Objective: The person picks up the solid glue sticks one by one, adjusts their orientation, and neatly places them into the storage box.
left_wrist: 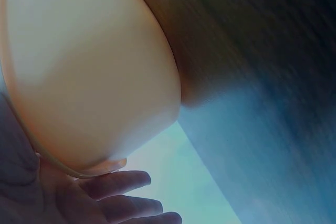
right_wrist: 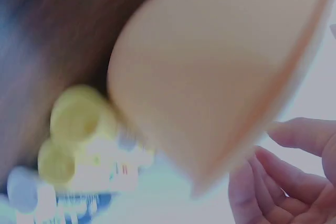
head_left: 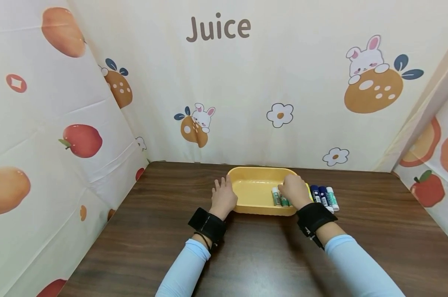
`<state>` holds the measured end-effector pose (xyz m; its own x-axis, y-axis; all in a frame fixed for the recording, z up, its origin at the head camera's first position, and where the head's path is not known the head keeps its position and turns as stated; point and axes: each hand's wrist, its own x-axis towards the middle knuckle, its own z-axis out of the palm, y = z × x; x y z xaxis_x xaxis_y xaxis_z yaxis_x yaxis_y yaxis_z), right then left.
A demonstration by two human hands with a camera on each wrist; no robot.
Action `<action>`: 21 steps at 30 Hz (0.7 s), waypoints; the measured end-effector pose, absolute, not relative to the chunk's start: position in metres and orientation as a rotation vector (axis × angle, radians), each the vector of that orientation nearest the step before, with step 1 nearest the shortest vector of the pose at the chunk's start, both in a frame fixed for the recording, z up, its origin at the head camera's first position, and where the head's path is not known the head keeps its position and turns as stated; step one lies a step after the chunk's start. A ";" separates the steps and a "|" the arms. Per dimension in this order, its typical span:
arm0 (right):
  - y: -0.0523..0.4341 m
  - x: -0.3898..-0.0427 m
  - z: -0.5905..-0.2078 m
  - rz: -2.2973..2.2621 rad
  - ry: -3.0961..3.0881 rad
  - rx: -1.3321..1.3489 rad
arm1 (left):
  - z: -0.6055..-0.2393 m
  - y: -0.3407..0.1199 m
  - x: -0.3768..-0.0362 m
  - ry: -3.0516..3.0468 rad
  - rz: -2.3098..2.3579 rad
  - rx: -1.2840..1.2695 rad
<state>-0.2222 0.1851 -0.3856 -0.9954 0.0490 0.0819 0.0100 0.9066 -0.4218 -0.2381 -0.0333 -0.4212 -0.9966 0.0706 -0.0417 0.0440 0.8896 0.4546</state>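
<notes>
A yellow tray (head_left: 253, 210) stands on the table with several glue sticks (head_left: 276, 196) with green labels at its right end. My left hand (head_left: 223, 199) rests against the tray's left rim, its fingers stretched out past the edge in the left wrist view. Over the right end, my right hand (head_left: 295, 190) bends its fingers just above the glue sticks, partly covering them. In the right wrist view, thumb and fingers (right_wrist: 289, 177) are bent beyond the rim, with a small gap and nothing visible between them.
Beside the tray's right side lie yellow-capped sticks (right_wrist: 79, 119), dark blue sticks (head_left: 323, 194) and a white-and-green glue stick (head_left: 332, 199). Printed cloth (head_left: 246, 103) hangs behind the brown table (head_left: 172, 194) and along both sides.
</notes>
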 end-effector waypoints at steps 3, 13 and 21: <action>0.195 -0.222 -0.379 0.624 -2.903 -0.044 | -0.422 -0.034 -0.239 3.001 0.715 0.094; 0.263 -0.214 -0.372 0.562 -2.925 -0.267 | -0.420 -0.035 -0.237 2.998 0.728 0.093; 0.315 -0.194 -0.392 0.582 -2.966 -0.420 | -0.420 -0.034 -0.237 2.999 0.727 0.096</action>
